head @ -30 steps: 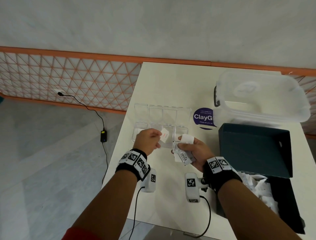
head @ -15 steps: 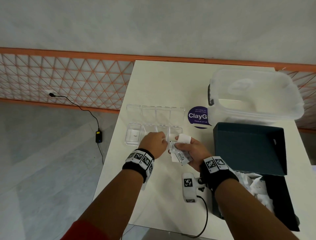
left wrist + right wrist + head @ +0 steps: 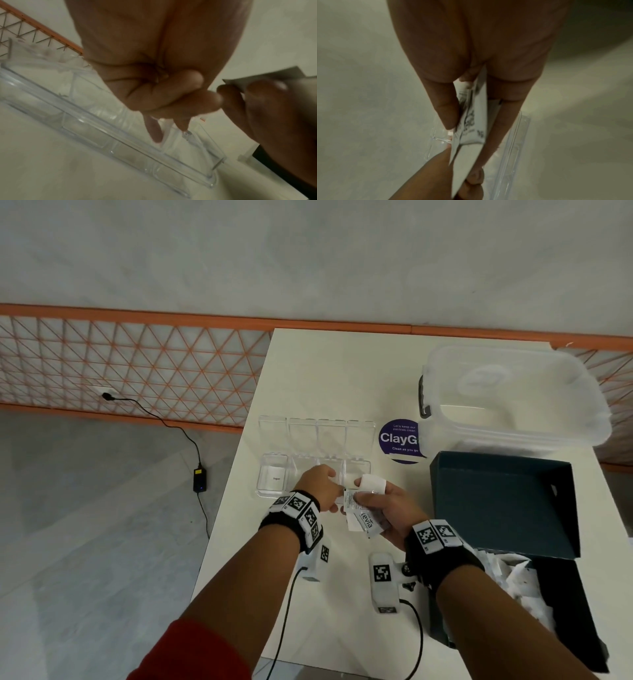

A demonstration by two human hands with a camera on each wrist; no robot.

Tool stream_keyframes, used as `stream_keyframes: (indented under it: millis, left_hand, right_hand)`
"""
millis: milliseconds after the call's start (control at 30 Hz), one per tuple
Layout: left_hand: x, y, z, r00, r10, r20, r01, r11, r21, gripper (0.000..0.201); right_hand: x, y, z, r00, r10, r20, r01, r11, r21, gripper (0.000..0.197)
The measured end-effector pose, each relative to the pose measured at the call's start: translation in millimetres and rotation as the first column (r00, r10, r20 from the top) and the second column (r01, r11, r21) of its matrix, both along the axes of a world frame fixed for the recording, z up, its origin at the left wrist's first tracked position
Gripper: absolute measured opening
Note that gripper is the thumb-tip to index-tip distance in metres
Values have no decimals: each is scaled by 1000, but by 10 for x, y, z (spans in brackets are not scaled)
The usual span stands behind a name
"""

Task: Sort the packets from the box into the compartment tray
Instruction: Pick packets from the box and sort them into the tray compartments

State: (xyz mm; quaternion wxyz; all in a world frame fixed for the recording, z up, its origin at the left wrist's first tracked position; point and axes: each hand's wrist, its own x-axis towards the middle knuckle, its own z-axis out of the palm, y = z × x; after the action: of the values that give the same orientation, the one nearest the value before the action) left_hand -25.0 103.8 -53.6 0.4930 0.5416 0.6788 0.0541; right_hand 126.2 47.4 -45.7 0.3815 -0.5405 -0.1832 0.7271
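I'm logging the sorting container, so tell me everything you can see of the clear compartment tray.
The compartment tray looks like clear hard plastic, with four compartments in a row and its lid folded open flat behind. It lies on the white table, left of the dark box. The leftmost compartment holds a packet reading Sugar. Both hands hover over its right end.

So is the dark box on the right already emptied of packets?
No: in the head view the dark box still holds a heap of white packets beside the right hand's wrist.
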Motion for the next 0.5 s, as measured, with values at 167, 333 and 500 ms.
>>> stream_keyframes:
  millis: [167,333,500]
  left_hand:
    - [-131,4,65,994,111,-9,-107,973,204,24]
    - [-312,20,66,975,219,26,-216,929,300,18]
    - [-221,52,8,993,95,-68,-72,956,285,16]
  right_hand:
    - [43,-10,37,1000,18,-7,-18,1000,-12,27]
    - [7,-10,13,999,6,-35,-6,1000,-11,25]
    - [-12,-28,11,999,22,-28,-22,1000,1,27]
